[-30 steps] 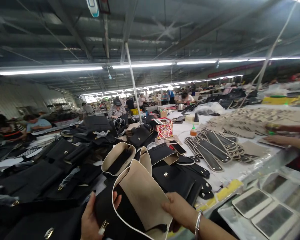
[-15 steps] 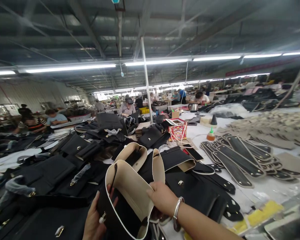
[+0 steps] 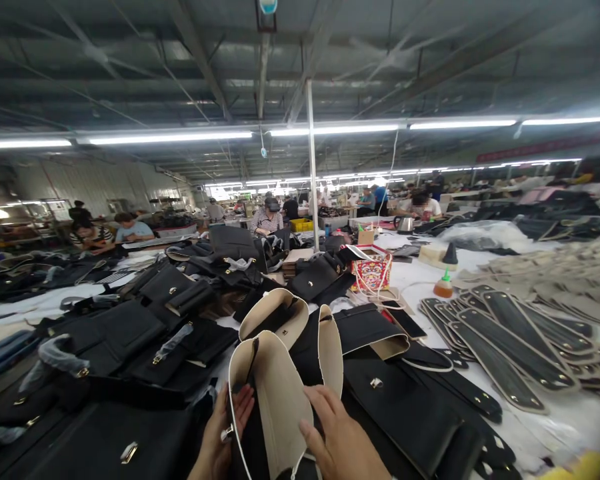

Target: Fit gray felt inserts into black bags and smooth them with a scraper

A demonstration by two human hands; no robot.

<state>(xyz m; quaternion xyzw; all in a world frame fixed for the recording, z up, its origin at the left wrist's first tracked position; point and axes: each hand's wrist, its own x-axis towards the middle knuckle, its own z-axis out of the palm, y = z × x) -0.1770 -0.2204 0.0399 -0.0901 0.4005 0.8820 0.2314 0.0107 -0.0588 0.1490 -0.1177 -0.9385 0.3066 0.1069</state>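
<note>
Low in the middle of the view I hold a black bag piece with a beige lining and white edge [image 3: 275, 400]. My left hand [image 3: 223, 437] grips its left side, fingers pressed against the black outer face by a metal clasp. My right hand [image 3: 337, 440] lies on the right of the lining, fingers curled over its edge. More folded beige-lined black pieces [image 3: 280, 313] stand just behind it on the table.
Heaps of black bag parts with gold clasps [image 3: 130, 340] fill the left. Long black oval strips [image 3: 500, 340] and beige cut pieces [image 3: 545, 267] lie right. A red patterned basket [image 3: 373, 270], a glue bottle [image 3: 443, 284] and a pole [image 3: 312, 167] stand behind. Other workers [image 3: 267, 217] sit farther off.
The view swung left and down. The bag piece turned more upright and narrower, and my right hand slid from its right edge up onto the lining.
</note>
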